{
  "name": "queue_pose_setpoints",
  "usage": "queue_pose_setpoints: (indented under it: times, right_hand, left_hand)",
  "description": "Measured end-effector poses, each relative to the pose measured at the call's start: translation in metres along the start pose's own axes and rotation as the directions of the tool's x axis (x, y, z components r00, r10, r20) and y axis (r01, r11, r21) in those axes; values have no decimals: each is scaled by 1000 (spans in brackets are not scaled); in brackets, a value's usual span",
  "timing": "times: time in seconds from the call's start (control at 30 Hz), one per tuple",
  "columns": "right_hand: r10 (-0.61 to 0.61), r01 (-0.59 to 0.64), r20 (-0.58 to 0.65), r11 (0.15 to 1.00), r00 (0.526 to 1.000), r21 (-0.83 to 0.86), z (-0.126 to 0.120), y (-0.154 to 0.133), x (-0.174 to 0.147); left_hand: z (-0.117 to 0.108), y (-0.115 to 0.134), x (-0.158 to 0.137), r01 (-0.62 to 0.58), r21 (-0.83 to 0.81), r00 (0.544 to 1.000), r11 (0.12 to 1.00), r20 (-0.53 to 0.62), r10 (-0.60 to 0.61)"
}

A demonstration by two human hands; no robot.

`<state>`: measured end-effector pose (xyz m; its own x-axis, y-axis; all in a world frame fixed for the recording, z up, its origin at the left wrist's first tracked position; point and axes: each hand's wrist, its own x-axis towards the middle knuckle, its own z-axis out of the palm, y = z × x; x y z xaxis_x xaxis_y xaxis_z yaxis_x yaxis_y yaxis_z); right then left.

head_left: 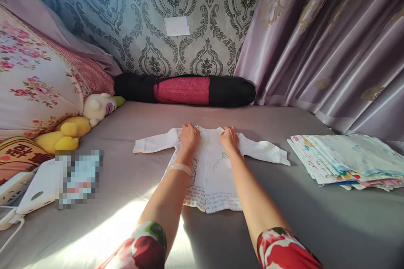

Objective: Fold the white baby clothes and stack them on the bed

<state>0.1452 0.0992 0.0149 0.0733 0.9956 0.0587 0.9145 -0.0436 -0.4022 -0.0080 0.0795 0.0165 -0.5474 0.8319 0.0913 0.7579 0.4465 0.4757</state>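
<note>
A small white baby shirt (217, 172) lies spread flat on the grey bed sheet, its sleeves stretched out to both sides. It bears line drawings on the front and rows of printed lettering along the hem. At the shoulder left of the collar, my left hand (190, 136) has its fingers curled down on the fabric. My right hand (229, 138) grips the other shoulder in the same way, beside the neckline. Both fingertips are partly hidden, and my forearms cover parts of the shirt's front.
Folded printed cloths (350, 159) are stacked on the right. Plush toys (74, 130), a floral cushion (34, 80), a white power bank-like device (42, 187) and a blurred-out item (82, 178) lie left. A black and red roll bag (183, 90) rests against the wall.
</note>
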Motion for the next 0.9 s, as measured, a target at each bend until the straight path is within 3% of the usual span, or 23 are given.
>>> queue_pose_setpoints:
  times: [0.13,0.33,0.4,0.5,0.63,0.77,0.9]
  right_hand:
    - [8,-6,-26,998,1000,66,1,8,6]
    - [-66,12,144,938,987,346,-7,22,20]
    - [-69,20,114,923,991,383,-5,24,22]
    - [-55,69,-52,943,997,324,7,22,18]
    - [-129,177,-229,963,965,202,24,18,8]
    - [-201,229,-250,969,947,89,29,16,3]
    - [-199,204,-188,979,962,5,23,15,5]
  left_hand:
    - [3,-6,-2,-20,-74,1000,997,-26,18]
    - [3,-16,1,-100,-175,994,980,-56,91]
    - [5,-19,2,-128,-184,991,975,-69,117]
    - [9,-22,4,-157,-187,984,970,-109,139]
    - [15,-25,6,-198,-136,974,971,-142,179]
    - [18,-24,4,-241,-50,965,969,-118,233]
    - [12,-24,2,-311,19,950,950,-36,311]
